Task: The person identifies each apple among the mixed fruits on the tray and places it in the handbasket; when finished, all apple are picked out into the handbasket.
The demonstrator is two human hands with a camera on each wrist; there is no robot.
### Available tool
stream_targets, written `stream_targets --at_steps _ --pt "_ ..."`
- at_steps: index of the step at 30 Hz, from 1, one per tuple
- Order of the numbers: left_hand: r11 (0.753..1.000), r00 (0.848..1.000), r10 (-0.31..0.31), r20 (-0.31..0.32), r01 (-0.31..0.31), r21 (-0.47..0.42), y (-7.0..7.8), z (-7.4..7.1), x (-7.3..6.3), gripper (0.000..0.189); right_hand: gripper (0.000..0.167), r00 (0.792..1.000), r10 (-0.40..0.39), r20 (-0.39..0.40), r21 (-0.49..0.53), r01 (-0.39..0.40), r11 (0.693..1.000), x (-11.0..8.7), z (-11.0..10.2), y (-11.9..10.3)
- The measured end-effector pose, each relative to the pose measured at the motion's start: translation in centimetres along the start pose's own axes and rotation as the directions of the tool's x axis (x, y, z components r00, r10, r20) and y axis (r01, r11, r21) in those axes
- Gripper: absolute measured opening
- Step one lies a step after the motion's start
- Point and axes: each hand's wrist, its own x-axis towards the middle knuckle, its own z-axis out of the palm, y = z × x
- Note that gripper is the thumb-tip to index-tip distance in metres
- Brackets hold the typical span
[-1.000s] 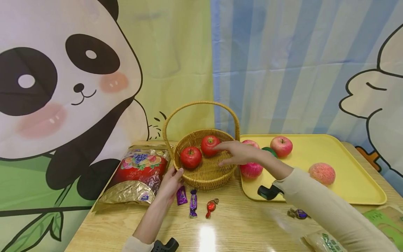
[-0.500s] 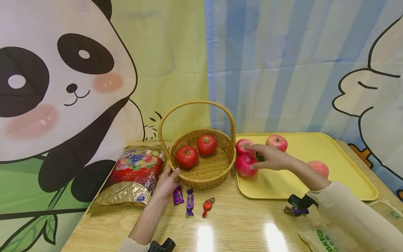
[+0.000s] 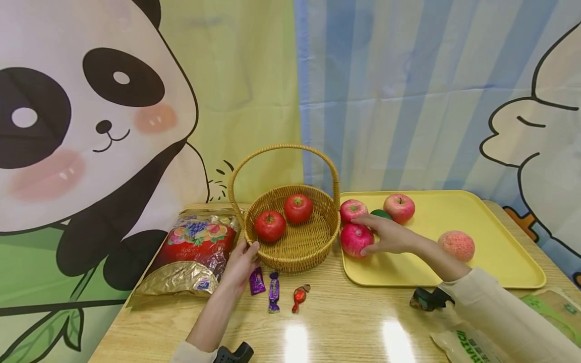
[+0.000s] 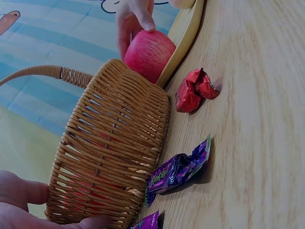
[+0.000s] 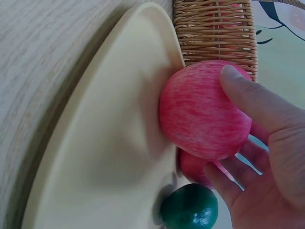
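My left hand (image 3: pixel 239 264) grips the left front rim of a wicker basket (image 3: pixel 297 262), with the thumb over the edge. Two red apples (image 3: pixel 270 226) sit inside the basket. On the left end of a yellow tray, my right hand (image 3: pixel 391 236) holds a deep-pink apple (image 3: pixel 356 241). In the right wrist view its thumb lies on this apple (image 5: pixel 205 109) and its fingers reach round the far side. Another pink apple (image 3: pixel 352 209) sits just behind. A dark green round fruit (image 5: pixel 189 207) lies close by, partly hidden by the hand in the head view.
The yellow tray (image 3: pixel 495 242) also bears a light-pink apple (image 3: pixel 399 207) and a rough pink ball-like fruit (image 3: pixel 457 245). Wrapped candies (image 3: pixel 274 292) lie before the basket. A candy bag (image 3: pixel 195 252) stands left; a clear packet (image 3: pixel 469 343) lies at front right.
My right hand has moved right, from over the basket to the tray, and closed round the front pink apple. The left hand stays on the basket rim.
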Motion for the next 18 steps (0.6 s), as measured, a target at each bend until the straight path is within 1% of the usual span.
stream_targets --at_steps 6,11,15,18 --pt "1.000 1.000 0.008 0.005 -0.008 -0.004 0.1 0.0 0.0 0.055 0.081 1.000 0.022 0.012 0.055 -0.022 0.998 -0.2 0.2 0.2" --pt "1.000 1.000 0.010 0.010 -0.010 -0.006 0.0 0.0 0.0 0.055 0.079 0.999 0.035 0.005 0.060 -0.035 0.998 -0.4 0.1 0.1" --pt "1.000 1.000 0.011 0.007 -0.011 -0.011 0.0 0.0 0.1 0.055 0.081 1.000 0.021 -0.009 0.044 -0.020 0.999 -0.6 -1.0 -0.7" --pt "1.000 1.000 0.013 0.001 -0.013 -0.015 -0.1 -0.1 0.1 0.054 0.081 1.000 0.008 0.005 0.070 -0.008 0.998 -0.7 -2.3 -1.4"
